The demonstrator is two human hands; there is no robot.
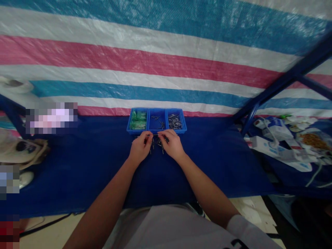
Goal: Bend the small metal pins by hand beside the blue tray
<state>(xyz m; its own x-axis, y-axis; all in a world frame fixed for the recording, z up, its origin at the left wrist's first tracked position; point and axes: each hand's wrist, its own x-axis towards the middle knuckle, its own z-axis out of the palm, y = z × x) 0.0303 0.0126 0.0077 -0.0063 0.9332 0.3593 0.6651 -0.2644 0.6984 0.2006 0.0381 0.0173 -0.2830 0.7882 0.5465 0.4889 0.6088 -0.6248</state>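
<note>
While both forearms are stretching forward over the blue worktop (90, 166), the person's left hand (140, 147) and right hand (173, 145) are resting side by side just in front of a blue tray (156, 130). Between them they are pinching a thin wire (154, 134), which is running level from one hand to the other; the left fingers (147, 137) are closing narrowly on one end and the right fingers (162, 135) on the other. Below and between the hands, a loose scatter of small dark metal pins (156, 143) is lying on the cloth, some touching the fingertips.

The tray is sitting at the far edge of the worktop, against a striped tarpaulin (166, 52) of blue, white and pink. It is showing three compartments: the left one is holding green packets (138, 120), the middle one a few dark pins (158, 121), and the right one a denser heap of silvery pins (174, 121).

Off to the right, beyond a blue metal frame (282, 81), a white power strip (261, 141) with cables is lying among cluttered packaging. What the pale objects at the left edge are cannot be told.
</note>
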